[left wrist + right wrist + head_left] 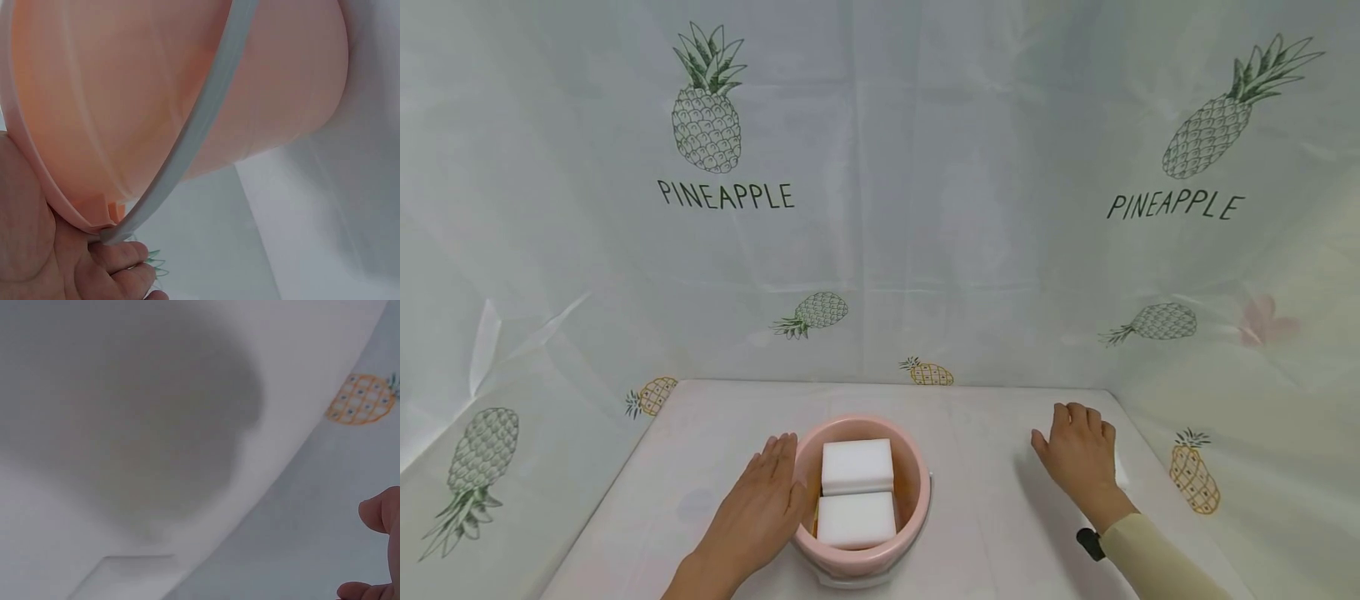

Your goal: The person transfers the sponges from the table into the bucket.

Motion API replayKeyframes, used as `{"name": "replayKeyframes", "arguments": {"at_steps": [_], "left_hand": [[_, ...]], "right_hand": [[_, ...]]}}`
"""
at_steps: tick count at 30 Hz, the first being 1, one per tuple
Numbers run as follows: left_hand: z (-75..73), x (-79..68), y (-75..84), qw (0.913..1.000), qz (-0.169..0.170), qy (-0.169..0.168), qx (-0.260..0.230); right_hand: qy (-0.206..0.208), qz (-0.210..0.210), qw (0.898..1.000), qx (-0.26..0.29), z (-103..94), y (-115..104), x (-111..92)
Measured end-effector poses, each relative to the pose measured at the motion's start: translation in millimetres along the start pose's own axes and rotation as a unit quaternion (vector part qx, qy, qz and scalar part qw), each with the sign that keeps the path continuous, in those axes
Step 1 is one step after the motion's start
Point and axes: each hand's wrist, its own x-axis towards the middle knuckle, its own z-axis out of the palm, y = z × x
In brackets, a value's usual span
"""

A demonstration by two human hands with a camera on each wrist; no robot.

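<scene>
A pink bucket (917, 467) with a grey handle (187, 134) stands on the white table, and two white sponge-like blocks (857, 465) lie inside it, one behind the other. My left hand (760, 496) rests against the bucket's left rim with its fingers extended. In the left wrist view that palm touches the rim near the handle's joint. Over the right part of the table, my right hand (1082, 454) hovers with loosely bent fingers and no visible object in them. Beside and below it lies another white block (128, 578), mostly hidden by the hand in the head view.
A pale curtain-like sheet (955, 208) printed with pineapples surrounds the table (985, 533) at the back and sides. Something small and black (1090, 544) sits at the right wrist, by the cuff of a beige sleeve (1150, 554).
</scene>
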Motion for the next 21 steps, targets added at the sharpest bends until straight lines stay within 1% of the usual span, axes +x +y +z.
{"name": "replayKeyframes", "arguments": {"at_steps": [2, 8, 11, 16, 21], "left_hand": [[-0.1, 0.0, 0.1, 1.0, -0.002, -0.002, -0.002], [0.1, 0.0, 0.2, 1.0, -0.004, -0.002, -0.002], [-0.2, -0.6, 0.3, 1.0, -0.004, 0.0, -0.003], [-0.4, -0.7, 0.6, 1.0, -0.005, -0.001, -0.005], [-0.1, -0.9, 0.5, 1.0, -0.005, -0.001, -0.006]], "right_hand": [[-0.006, 0.01, 1.0, -0.003, 2.7, 12.0, -5.3], [-0.067, 0.052, 0.996, -0.002, 8.7, 44.8, -22.2], [-0.088, 0.071, 0.994, -0.009, 11.1, 58.8, -28.7], [-0.124, 0.097, 0.987, -0.015, 9.4, 76.4, -35.2], [-0.154, 0.115, 0.981, -0.02, 10.4, 87.4, -39.5]]}}
